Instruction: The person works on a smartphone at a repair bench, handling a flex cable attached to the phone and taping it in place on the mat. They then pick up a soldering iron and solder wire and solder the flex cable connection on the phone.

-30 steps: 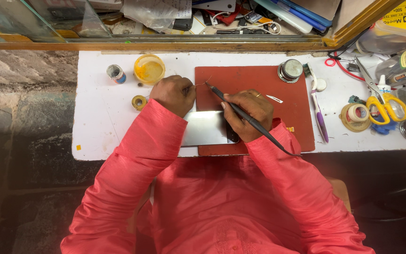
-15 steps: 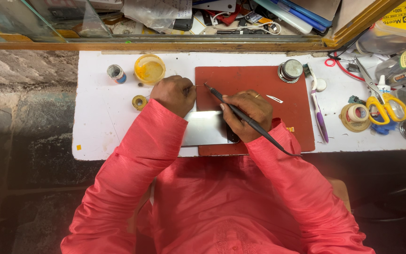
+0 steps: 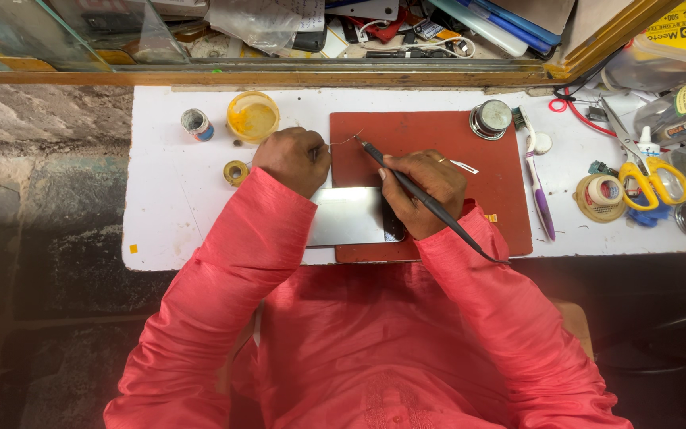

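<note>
**Head view: soldering iron and thin wire over a phone on a red mat**

Head camera, looking straight down on a white bench (image 3: 176,222). Right hand (image 3: 425,189) closed in a pen grip round a dark soldering iron (image 3: 430,202), tip angled up and left, cord end trailing down past the red sleeve. Left hand (image 3: 293,159) curled into a loose fist, pinching a thin wire (image 3: 341,141) that arcs rightward to meet the iron's tip, or very nearly; contact too fine to judge. Below both hands, a phone (image 3: 347,216) lying flat, shiny back up, half on the red work mat (image 3: 430,131) and half on the bench, partly covered by the wrists.

Just left of the left hand: a small yellow spool (image 3: 236,171), a round yellow tub (image 3: 253,116), a little tin (image 3: 196,123). At the mat's top right corner, a round metal pot (image 3: 491,119). Right of the mat, a toothbrush (image 3: 537,179) with a purple handle, a tape roll (image 3: 600,197), yellow-handled scissors (image 3: 645,163). Behind the bench, a cluttered wooden ledge (image 3: 359,78).
</note>
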